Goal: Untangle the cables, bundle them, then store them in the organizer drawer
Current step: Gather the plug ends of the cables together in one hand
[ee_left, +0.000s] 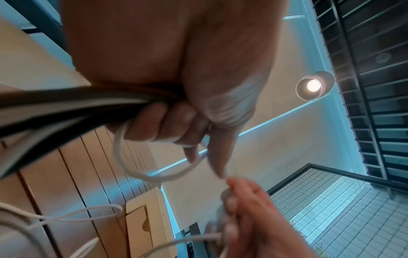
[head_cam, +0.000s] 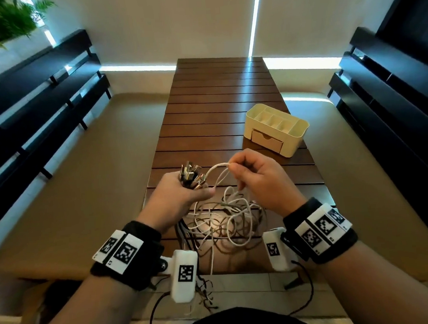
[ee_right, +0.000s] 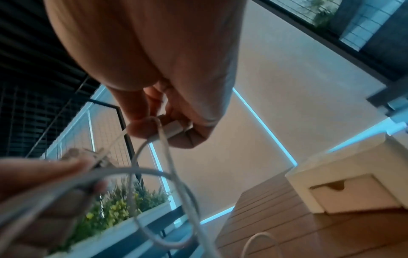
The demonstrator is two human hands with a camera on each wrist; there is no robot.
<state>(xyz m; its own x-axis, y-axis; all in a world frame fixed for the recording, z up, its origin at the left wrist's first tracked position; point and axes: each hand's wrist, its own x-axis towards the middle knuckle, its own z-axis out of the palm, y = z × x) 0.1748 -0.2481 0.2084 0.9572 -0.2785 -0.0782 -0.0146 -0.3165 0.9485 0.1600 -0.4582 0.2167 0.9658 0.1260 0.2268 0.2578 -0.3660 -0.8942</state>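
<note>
Head view, left hand: left hand (head_cam: 178, 192) is raised above the near part of the table (head_cam: 219, 106), fingers curled round a bunch of cable ends; metal plugs (head_cam: 192, 174) fan out above the fist.
Head view, right hand: right hand (head_cam: 257, 176) pinches a white cable (head_cam: 217, 167) at its fingertips, just right of the plugs; the cable arcs between the two hands.
Head view, cables: tangle of cables (head_cam: 224, 223), white, grey and dark strands looped over each other, hangs from the hands onto the near table edge; some strands trail over that edge.
Head view, organizer: cream organizer (head_cam: 277, 128) stands at the table's right edge, well apart from the hands, open compartments on top, its drawer (head_cam: 266, 139) closed in the front.
Head view, room: bare slatted tabletop lies between the hands and the organizer and runs on to the far end.
Left wrist view, grip: fingers (ee_left: 154, 122) wrap dark and light strands; a white loop (ee_left: 141, 162) curves below them toward the other hand's fingertips (ee_left: 232, 200). Picture is blurred.
Right wrist view, grip: thumb and fingers (ee_right: 141, 127) pinch a white connector (ee_right: 174, 126), its cord looping downward; the drawer's notch (ee_right: 335, 185) shows at right.
</note>
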